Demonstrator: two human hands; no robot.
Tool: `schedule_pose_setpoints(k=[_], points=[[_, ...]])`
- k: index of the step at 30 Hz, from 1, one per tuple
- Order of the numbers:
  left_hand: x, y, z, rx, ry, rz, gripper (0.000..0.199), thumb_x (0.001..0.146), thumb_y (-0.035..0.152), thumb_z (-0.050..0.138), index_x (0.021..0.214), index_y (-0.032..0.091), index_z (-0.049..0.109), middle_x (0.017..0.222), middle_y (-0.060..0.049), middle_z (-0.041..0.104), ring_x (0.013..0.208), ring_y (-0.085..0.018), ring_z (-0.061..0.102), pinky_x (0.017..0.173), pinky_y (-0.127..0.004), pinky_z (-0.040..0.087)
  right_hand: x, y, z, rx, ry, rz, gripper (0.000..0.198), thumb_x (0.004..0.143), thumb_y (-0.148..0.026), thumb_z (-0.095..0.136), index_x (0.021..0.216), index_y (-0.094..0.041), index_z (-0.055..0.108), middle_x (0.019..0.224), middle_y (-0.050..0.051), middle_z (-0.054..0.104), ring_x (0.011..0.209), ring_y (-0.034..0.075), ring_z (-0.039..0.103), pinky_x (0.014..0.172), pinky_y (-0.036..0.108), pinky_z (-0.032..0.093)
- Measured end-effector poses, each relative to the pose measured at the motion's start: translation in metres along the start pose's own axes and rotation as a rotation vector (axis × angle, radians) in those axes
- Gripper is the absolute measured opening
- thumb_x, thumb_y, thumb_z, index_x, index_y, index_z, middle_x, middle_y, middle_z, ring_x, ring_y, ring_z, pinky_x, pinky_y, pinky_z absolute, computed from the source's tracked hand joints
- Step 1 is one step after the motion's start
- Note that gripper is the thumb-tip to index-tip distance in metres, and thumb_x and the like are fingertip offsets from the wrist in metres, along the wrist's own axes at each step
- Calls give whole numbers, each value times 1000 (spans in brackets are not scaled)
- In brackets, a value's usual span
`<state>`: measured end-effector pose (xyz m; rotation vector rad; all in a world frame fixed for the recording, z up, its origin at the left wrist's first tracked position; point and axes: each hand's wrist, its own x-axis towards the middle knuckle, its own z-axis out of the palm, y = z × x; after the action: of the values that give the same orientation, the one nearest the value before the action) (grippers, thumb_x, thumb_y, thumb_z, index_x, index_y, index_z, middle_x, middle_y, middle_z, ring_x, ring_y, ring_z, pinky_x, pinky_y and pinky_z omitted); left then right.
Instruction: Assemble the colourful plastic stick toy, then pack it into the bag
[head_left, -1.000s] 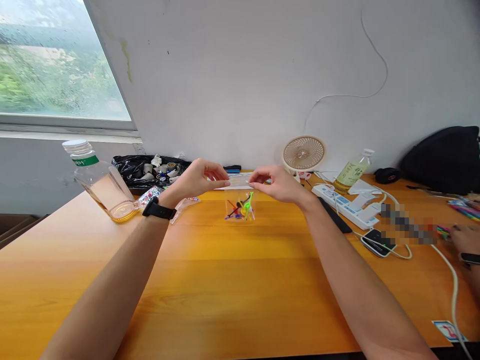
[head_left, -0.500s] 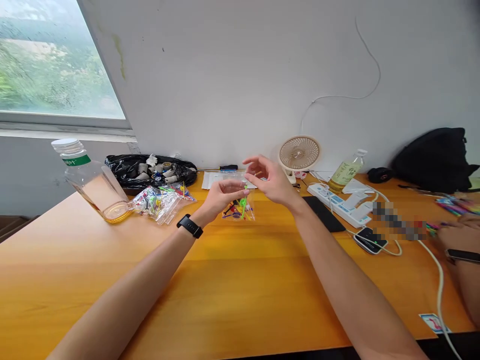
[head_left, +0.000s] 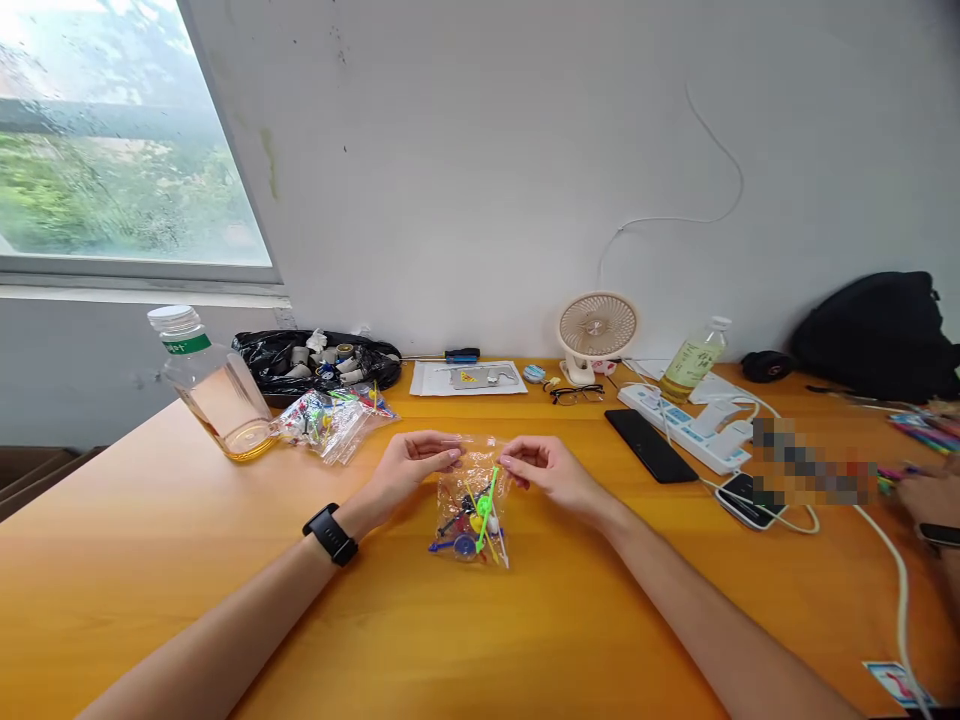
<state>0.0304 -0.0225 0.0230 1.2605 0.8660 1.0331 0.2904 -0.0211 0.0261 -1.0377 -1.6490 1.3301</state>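
A clear plastic bag [head_left: 471,500] hangs or rests between my two hands in front of me. Several small coloured plastic pieces lie in it, among them a bright green stick [head_left: 487,510], a blue disc [head_left: 464,545] and yellow and white parts. My left hand [head_left: 412,468], with a black watch [head_left: 330,534] on its wrist, pinches the bag's upper left corner. On the other side my right hand [head_left: 546,474] pinches the upper right edge, close to the green stick's top end. Whether the bag's bottom touches the table cannot be told.
Left of the hands lie more bags of coloured pieces [head_left: 330,422], a large bottle [head_left: 217,390] and a black bag [head_left: 259,355]. Behind stand a fan [head_left: 598,328] and glasses [head_left: 577,394]. To the right are a power strip [head_left: 686,430], a phone [head_left: 649,445] and another person's hand [head_left: 930,495].
Both hands have come lower and nearer with the bag. My right hand, above the bag before, now pinches its right edge. The view has tilted slightly upward.
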Motion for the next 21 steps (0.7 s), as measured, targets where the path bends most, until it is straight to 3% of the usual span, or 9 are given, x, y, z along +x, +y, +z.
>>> schedule_pose_setpoints(k=[2, 5, 9, 16, 21], points=[[2, 0, -2, -14, 5, 12, 45, 76, 42, 92, 114, 21, 79, 107, -11, 82, 94, -22, 76, 91, -38, 59, 0, 3, 2, 36, 9, -24, 41, 80, -55, 85, 98, -19, 76, 86, 3, 70, 73, 15, 61, 67, 30, 50], [0, -1, 0, 17, -8, 9, 41, 77, 45, 91, 106, 18, 80, 100, -11, 82, 88, -22, 76, 82, -35, 61, 1, 4, 6, 73, 13, -47, 44, 82, -54, 85, 110, -22, 73, 91, 3, 70, 78, 16, 63, 71, 30, 52], [-3, -3, 4, 50, -16, 4, 35, 79, 50, 88, 94, 19, 81, 92, -8, 81, 81, -20, 74, 75, -33, 61, -1, 1, 9, 55, 26, -50, 41, 83, -57, 82, 105, -22, 74, 87, 3, 69, 74, 16, 62, 67, 30, 52], [-3, -6, 4, -45, 67, 29, 38, 87, 56, 79, 92, 18, 81, 91, -8, 80, 76, -15, 70, 74, -28, 57, -7, -5, 14, 9, 3, -47, 39, 85, -58, 80, 96, -21, 77, 81, 3, 70, 67, 16, 61, 63, 30, 50], [-5, -1, 3, -14, 48, 41, 33, 82, 50, 86, 96, 20, 80, 88, -6, 79, 74, -16, 70, 75, -30, 58, -7, -3, 13, 31, 19, -66, 37, 90, -57, 75, 99, -21, 78, 78, 4, 70, 63, 14, 57, 60, 29, 47]])
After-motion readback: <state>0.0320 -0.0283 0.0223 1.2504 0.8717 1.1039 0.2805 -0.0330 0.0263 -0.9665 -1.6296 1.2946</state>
